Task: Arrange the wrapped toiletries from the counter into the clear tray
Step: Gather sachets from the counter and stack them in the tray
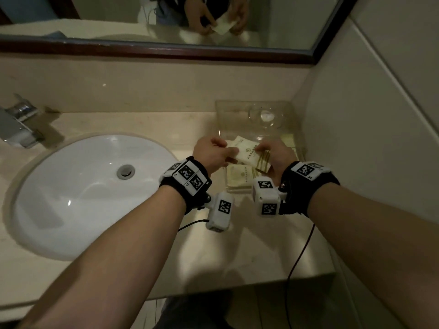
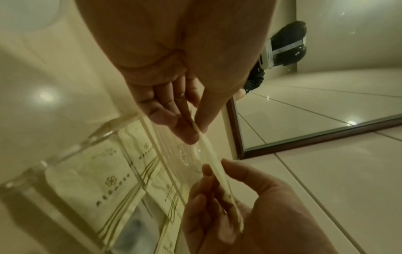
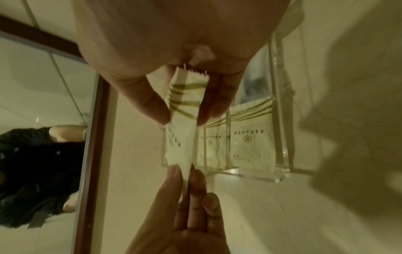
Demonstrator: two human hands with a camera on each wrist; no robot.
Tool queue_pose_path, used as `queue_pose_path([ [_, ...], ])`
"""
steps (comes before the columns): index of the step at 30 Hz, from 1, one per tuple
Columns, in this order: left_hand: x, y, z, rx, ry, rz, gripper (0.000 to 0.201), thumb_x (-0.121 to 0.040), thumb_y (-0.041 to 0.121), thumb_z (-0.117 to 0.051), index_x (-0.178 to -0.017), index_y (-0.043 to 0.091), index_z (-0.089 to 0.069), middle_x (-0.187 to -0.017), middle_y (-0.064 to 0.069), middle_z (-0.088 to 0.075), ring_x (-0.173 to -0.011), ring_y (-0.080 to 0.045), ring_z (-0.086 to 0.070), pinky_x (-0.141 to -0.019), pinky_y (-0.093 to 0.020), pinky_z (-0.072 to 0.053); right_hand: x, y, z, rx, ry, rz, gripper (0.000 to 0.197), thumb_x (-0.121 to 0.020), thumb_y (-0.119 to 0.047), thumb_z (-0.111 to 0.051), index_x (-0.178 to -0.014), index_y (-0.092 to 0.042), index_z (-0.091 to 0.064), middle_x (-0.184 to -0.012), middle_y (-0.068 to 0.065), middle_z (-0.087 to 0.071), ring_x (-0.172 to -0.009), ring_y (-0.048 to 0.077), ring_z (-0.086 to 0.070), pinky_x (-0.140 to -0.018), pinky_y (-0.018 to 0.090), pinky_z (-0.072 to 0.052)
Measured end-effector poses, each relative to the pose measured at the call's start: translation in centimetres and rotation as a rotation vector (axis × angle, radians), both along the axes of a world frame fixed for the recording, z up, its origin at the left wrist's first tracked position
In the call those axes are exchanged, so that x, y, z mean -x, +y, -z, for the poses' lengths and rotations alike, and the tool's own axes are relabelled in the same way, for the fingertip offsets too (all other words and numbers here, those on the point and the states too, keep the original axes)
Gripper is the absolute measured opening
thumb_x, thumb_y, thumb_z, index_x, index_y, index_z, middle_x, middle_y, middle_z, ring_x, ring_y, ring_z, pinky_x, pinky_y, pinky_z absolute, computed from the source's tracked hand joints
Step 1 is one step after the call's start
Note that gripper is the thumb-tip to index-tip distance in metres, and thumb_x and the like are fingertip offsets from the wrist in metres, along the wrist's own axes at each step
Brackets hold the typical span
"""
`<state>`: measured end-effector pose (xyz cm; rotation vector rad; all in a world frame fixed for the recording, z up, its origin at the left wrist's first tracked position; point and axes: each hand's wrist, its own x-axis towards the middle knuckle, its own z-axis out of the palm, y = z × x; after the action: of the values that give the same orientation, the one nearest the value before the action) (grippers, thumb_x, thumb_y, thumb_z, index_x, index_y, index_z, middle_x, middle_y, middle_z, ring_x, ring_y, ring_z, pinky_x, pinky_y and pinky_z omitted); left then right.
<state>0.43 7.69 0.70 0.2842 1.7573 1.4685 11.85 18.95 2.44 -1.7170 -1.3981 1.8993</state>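
A white wrapped packet (image 1: 248,155) with gold stripes hangs just above the clear tray (image 1: 237,104) at the counter's right end. My left hand (image 1: 223,149) pinches its plain end. My right hand (image 1: 264,154) pinches its striped end between thumb and fingers. The left wrist view shows the packet (image 2: 210,155) edge-on between both hands. In the right wrist view the packet (image 3: 180,142) stretches from my right hand (image 3: 183,118) to the left fingers (image 3: 174,182). More packets (image 1: 238,178) of the same kind lie flat in the tray (image 3: 280,175).
A clear glass dish (image 1: 266,117) sits in the tray's far part. The white sink (image 1: 83,186) and chrome faucet (image 1: 16,124) are to the left. The tiled wall (image 1: 380,115) stands right beside the tray. A mirror (image 1: 95,17) hangs behind. A cable (image 1: 299,257) dangles at the counter's front.
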Motion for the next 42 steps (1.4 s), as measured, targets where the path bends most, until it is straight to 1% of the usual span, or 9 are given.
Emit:
queue_pose_path([
  [5, -2.2, 1.6, 1.0, -0.017, -0.02, -0.007, 0.025, -0.082, -0.002, -0.074, -0.081, 0.008, -0.052, -0.081, -0.014, -0.068, -0.061, -0.021, -0.072, -0.056, -0.026, -0.056, -3.2, 1.9, 1.3, 0.008, 0.016, 0.027, 0.016, -0.079, -0.015, -0.068, -0.091, -0.016, -0.058, -0.097, 0.005, -0.06, -0.074, 0.016, -0.062, -0.053, 0.024, -0.054],
  [9, -3.9, 2.9, 1.9, 0.024, -0.025, 0.032, 0.024, -0.08, -0.004, -0.075, -0.079, 0.008, -0.053, -0.089, -0.018, -0.07, -0.069, -0.029, -0.074, -0.056, -0.03, -0.056, -5.0, 3.2, 2.3, -0.054, -0.061, 0.056, 0.011, -0.08, -0.007, -0.072, -0.083, -0.013, -0.063, -0.092, 0.004, -0.066, -0.075, 0.017, -0.066, -0.062, 0.028, -0.055],
  [15, -5.1, 3.8, 2.4, 0.184, -0.034, 0.212, 0.016, -0.081, 0.003, -0.076, -0.081, 0.01, -0.061, -0.086, -0.014, -0.074, -0.065, -0.029, -0.075, -0.053, -0.032, -0.058, -6.3, 4.5, 4.0, -0.176, -0.23, 0.103, 0.034, -0.079, -0.01, -0.076, -0.113, -0.012, -0.069, -0.102, 0.008, -0.069, -0.089, 0.024, -0.067, -0.077, 0.033, -0.058],
  [18, -5.1, 3.9, 2.4, 0.209, -0.052, 0.279, 0.006, -0.087, 0.005, -0.069, -0.085, 0.006, -0.064, -0.08, -0.015, -0.075, -0.057, -0.025, -0.072, -0.052, -0.029, -0.055, -6.3, 5.0, 4.6, -0.168, -0.261, 0.175, 0.029, -0.078, -0.009, -0.078, -0.103, -0.017, -0.065, -0.106, 0.007, -0.066, -0.096, 0.027, -0.064, -0.089, 0.037, -0.056],
  [23, -4.7, 4.8, 3.4, 0.249, 0.029, 0.33, 0.007, -0.088, 0.009, -0.067, -0.083, 0.005, -0.067, -0.076, -0.013, -0.076, -0.059, -0.024, -0.071, -0.052, -0.028, -0.054, -6.1, 5.6, 5.9, -0.149, -0.281, 0.221, 0.029, -0.083, -0.006, -0.074, -0.11, -0.014, -0.066, -0.099, 0.006, -0.06, -0.093, 0.023, -0.058, -0.086, 0.03, -0.053],
  [27, -4.2, 5.6, 4.4, 0.272, 0.044, 0.371, 0.009, -0.089, 0.014, -0.068, -0.088, 0.006, -0.069, -0.077, -0.01, -0.077, -0.065, -0.024, -0.071, -0.052, -0.026, -0.054, -5.5, 5.8, 7.3, -0.139, -0.31, 0.225, 0.022, -0.086, -0.004, -0.066, -0.103, -0.018, -0.066, -0.109, 0.009, -0.07, -0.096, 0.026, -0.065, -0.09, 0.036, -0.056],
  [32, -3.6, 6.1, 5.3, 0.252, 0.05, 0.434, 0.012, -0.092, 0.015, -0.064, -0.094, 0.006, -0.07, -0.082, -0.008, -0.077, -0.062, -0.02, -0.07, -0.052, -0.025, -0.057, -4.9, 6.1, 7.9, -0.184, -0.339, 0.228, 0.027, -0.089, -0.001, -0.063, -0.115, -0.007, -0.067, -0.108, 0.016, -0.068, -0.101, 0.03, -0.065, -0.08, 0.027, -0.05],
  [37, -3.4, 6.6, 6.1, 0.245, 0.113, 0.554, 0.012, -0.092, 0.015, -0.064, -0.095, 0.007, -0.073, -0.081, -0.006, -0.076, -0.059, -0.017, -0.07, -0.057, -0.026, -0.059, -5.3, 6.1, 8.4, -0.22, -0.433, 0.181, 0.015, -0.083, -0.013, -0.07, -0.095, -0.02, -0.065, -0.094, 0.011, -0.07, -0.075, 0.025, -0.062, -0.075, 0.032, -0.056],
  [42, -3.2, 7.3, 6.3, 0.279, 0.181, 0.649, 0.015, -0.094, 0.022, -0.063, -0.1, 0.01, -0.071, -0.089, -0.005, -0.076, -0.058, -0.012, -0.067, -0.054, -0.023, -0.056, -5.1, 6.2, 8.0, -0.227, -0.465, 0.147, 0.016, -0.08, -0.016, -0.072, -0.09, -0.023, -0.062, -0.088, 0.008, -0.068, -0.079, 0.026, -0.065, -0.075, 0.032, -0.056],
])
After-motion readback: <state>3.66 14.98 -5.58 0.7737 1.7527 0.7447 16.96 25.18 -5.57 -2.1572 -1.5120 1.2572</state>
